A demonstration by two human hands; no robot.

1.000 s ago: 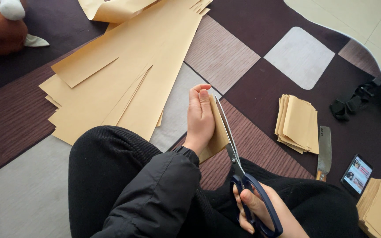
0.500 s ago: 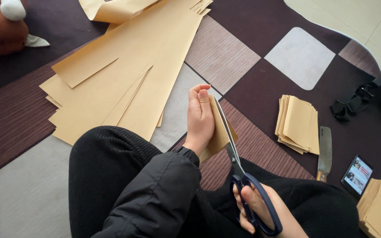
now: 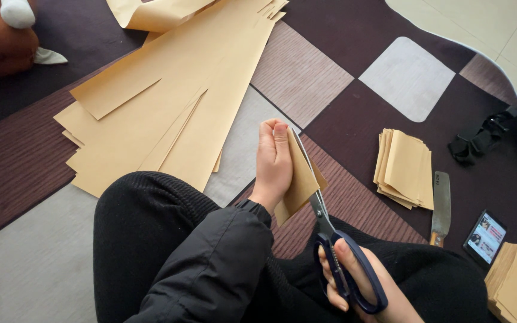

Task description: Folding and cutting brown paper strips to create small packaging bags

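Head view, left hand [image 3: 273,158] gripping folded paper [image 3: 299,179], right hand [image 3: 363,287] clasping scissors [image 3: 330,239]

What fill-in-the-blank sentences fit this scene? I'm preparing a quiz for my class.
1. The left hand holds a folded piece of tan ____.
2. The right hand works scissors with dark ____ handles.
3. A knife lies between a stack of cut sheets and a ____.
Missing: paper; blue; phone
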